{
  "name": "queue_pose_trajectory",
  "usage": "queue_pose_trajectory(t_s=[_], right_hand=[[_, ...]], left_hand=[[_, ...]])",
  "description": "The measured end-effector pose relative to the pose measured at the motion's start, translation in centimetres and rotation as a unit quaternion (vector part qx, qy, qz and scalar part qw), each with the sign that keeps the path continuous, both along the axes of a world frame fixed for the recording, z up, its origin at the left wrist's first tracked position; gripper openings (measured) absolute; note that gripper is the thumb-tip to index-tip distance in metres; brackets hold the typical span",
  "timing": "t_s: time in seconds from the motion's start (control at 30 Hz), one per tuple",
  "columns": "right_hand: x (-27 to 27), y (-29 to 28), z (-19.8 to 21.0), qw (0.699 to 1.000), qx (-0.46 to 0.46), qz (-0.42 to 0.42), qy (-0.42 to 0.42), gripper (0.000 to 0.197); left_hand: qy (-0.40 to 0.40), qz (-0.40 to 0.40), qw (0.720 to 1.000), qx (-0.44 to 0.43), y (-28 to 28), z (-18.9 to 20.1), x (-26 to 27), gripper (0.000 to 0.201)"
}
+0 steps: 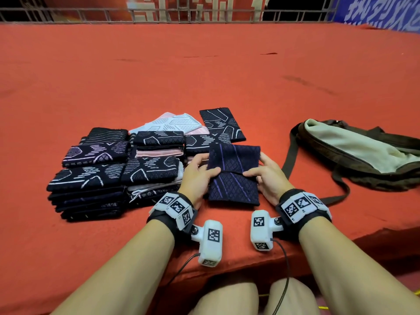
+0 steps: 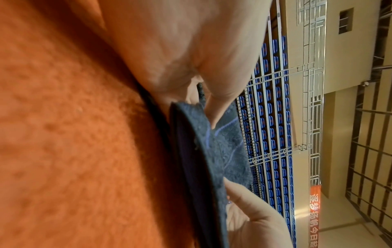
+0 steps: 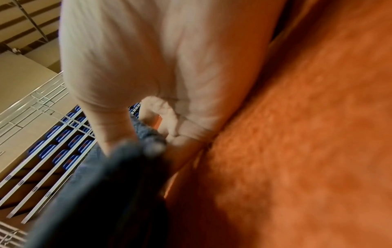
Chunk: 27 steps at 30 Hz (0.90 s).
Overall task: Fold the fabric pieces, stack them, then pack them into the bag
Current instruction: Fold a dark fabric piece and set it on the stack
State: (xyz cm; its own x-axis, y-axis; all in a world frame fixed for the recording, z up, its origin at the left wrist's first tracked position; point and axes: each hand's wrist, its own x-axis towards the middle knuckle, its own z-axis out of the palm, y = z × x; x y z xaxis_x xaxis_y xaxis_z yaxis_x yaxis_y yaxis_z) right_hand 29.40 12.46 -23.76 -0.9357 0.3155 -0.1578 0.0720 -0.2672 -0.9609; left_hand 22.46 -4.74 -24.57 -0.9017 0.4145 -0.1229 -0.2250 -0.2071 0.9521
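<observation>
hands [image 1: 200,176]: 2 | bag [image 1: 354,151]: 1 | fabric stacks [image 1: 88,178]: several, count unclear

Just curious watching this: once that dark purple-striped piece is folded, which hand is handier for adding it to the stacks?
Probably the left hand: the stacks lie on its side of the purple-striped fabric piece; the right hand is nearer the bag.

A red-orange carpeted platform [image 1: 204,71] is spreading out on all sides of the grip, its front edge dropping away on the near side. Beyond the grip, at the far edge of the platform, a grey metal railing [image 1: 68,14] is running across. Red and blue banners [image 1: 375,12] with white characters are hanging behind it. In the wrist views, rows of blue stadium seats [image 2: 273,117] are rising past the grip behind white rails, beside beige walls [image 2: 350,67]. Warm indoor light is falling evenly.
</observation>
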Motion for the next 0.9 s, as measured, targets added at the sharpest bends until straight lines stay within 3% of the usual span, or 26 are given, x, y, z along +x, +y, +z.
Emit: queue_pose_trajectory(t_s=[0.2,0.37,0.47,0.57,0.6,0.7,0.77,0.9], right_hand=[[0.2,-0.1,-0.5,0.998,-0.017,-0.037,0.037,0.043],[0.2,0.6,-1.1,0.990,-0.105,-0.063,0.067,0.029],[0.5,0.7,-1.0,0.990,-0.115,-0.054,0.062,0.039],[0.5,0.9,-0.6,0.994,-0.094,-0.054,0.034,0.046],[0.6,1.0,-0.6,0.992,-0.106,-0.059,0.032,0.052],[0.7,1.4,-0.6,0.970,-0.226,-0.064,0.056,0.062],[0.7,1.7,-0.4,0.964,-0.254,-0.072,0.045,0.058],[0.4,1.2,-0.2,0.982,-0.179,-0.050,0.025,0.046]], left_hand=[[0.002,-0.023,0.999,-0.030,-0.1,0.5,0.4,0.039],[-0.079,-0.045,0.994,0.060,-0.9,1.6,0.3,0.029],[-0.079,-0.059,0.995,0.035,-0.9,1.8,0.4,0.041],[-0.043,-0.053,0.998,-0.007,-0.6,1.7,0.6,0.021],[-0.045,-0.049,0.998,-0.008,-0.5,1.6,0.5,0.025],[-0.048,-0.047,0.998,0.005,-0.7,1.7,0.6,0.034],[-0.041,-0.045,0.998,0.008,-0.8,1.6,0.7,0.037],[-0.027,-0.048,0.998,0.013,-0.9,1.4,0.8,0.043]])
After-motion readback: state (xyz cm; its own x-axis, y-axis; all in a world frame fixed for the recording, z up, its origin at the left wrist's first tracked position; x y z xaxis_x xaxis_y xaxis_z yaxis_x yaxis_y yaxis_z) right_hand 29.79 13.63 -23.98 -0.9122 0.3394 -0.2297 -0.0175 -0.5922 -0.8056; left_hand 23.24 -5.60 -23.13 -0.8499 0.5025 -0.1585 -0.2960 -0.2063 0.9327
